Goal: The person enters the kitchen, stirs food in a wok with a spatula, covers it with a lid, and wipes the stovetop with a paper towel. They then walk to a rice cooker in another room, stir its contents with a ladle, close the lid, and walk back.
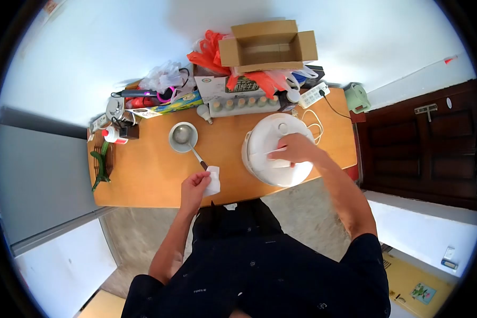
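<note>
My left hand [195, 186] is closed on a white tissue [212, 181] near the table's front edge. Just beyond its fingers is the dark handle end of a ladle [182, 134], whose metal head rests in a small white bowl [173, 142]. My right hand [298, 149] is over the lid of a white rice cooker [283, 176], thumb and fingers curled together at the middle of the lid. Whether they grip the lid's handle or a thin white piece there, I cannot make out.
Behind stand a milk carton [211, 87], several small bottles [238, 103], a light bulb [204, 113] and an open cardboard box [267, 55]. A power strip [314, 96] and green kettle [357, 98] are right. Cucumbers [101, 164] and a white bottle [114, 135] lie left.
</note>
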Motion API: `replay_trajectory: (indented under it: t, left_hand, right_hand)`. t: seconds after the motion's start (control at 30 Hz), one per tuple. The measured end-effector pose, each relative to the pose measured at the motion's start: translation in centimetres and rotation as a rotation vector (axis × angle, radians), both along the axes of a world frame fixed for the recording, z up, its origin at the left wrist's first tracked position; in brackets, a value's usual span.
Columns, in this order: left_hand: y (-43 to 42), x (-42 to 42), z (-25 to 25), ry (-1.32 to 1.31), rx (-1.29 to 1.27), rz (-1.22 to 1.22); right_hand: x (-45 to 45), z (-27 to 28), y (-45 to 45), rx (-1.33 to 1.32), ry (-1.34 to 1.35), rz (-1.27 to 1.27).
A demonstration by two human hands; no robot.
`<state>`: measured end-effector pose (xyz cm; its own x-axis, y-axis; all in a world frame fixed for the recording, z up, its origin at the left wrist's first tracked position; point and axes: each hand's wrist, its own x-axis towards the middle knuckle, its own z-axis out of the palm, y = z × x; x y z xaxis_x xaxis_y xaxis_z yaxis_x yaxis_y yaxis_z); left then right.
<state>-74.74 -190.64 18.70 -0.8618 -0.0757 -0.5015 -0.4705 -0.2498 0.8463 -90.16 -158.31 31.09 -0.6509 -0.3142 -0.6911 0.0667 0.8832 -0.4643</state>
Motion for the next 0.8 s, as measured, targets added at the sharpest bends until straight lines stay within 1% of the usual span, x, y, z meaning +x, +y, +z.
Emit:
replay_trajectory:
  t: [0.07, 0.13, 0.17, 0.2, 0.23, 0.27, 0.33, 0.37, 0.4, 0.43, 0.5, 0.57, 0.63, 0.67, 0.7, 0.73, 0.77, 0.8]
  left_hand:
    - [0.2, -1.2, 0.8, 0.008, 0.002, -0.005]
    - [1.3, -2.9, 1.7, 0.097, 0.009, 0.01]
    - [1.7, -3.9, 1.6, 0.096, 0.009, 0.006]
    - [2.2, -5.0, 1.4, 0.131, -0.053, -0.07]
    - [2.8, -6.1, 1.3, 0.167, -0.117, -0.149]
    - [3.6, -7.4, 1.3, 0.169, -0.119, -0.16]
    - [5.4, -10.2, 1.4, 0.229, -0.295, -0.292]
    - [6.4, -11.6, 1.4, 0.233, -0.299, -0.303]
    - [7.4, -12.9, 1.4, 0.302, -0.415, -0.325]
    - [8.2, -14.2, 1.3, 0.373, -0.532, -0.348]
    - [9.7, -16.7, 1.0, 0.415, -0.566, -0.388]
    - [11.1, -18.5, 0.6, 0.455, -0.596, -0.428]
    - [12.2, -19.7, 0.0, 0.594, -0.701, -0.51]
    - [12.6, -20.3, -0.9, 0.596, -0.701, -0.52]
    - [12.8, -20.8, -1.8, 0.633, -0.77, -0.606]
    - [12.9, -21.2, -2.5, 0.669, -0.838, -0.689]
    - [12.9, -21.6, -2.8, 0.667, -0.838, -0.691]
    - [12.8, -22.0, -3.0, 0.675, -0.864, -0.728]
  right_hand:
    - [-0.2, 0.8, 2.7, -0.071, -0.036, -0.152]
    - [-0.3, 2.7, 6.0, -0.144, 0.02, -0.352]
    - [-0.4, 3.2, 7.9, -0.158, 0.086, -0.367]
    - [-0.5, 3.5, 9.8, -0.174, 0.154, -0.383]
    - [-0.5, 3.4, 11.7, -0.175, 0.155, -0.392]
    - [-0.5, 3.1, 13.5, -0.287, 0.2, -0.508]
    - [-0.7, 1.3, 16.8, -0.493, 0.261, -0.709]
    - [-0.8, 1.1, 17.1, -0.585, 0.275, -0.79]
    - [-0.6, 0.9, 17.4, -0.658, 0.321, -0.857]
    - [-1.0, 0.0, 19.2, -0.715, 0.283, -0.842]
    - [-1.4, -0.3, 19.8, -0.805, 0.25, -0.937]
    - [-1.7, -0.2, 20.7, -0.773, 0.26, -0.962]
    - [-1.4, -0.2, 21.5, -0.737, 0.263, -0.984]
    - [-1.2, -0.2, 21.7, -0.719, 0.302, -0.976]
    - [-1.0, -0.2, 21.9, -0.698, 0.339, -0.966]
    - [-0.6, 0.1, 21.8, -0.746, 0.334, -0.994]
    - [0.0, 0.5, 21.6, -0.745, 0.333, -0.997]
    - [0.8, 1.1, 21.5, -0.735, 0.433, -1.042]
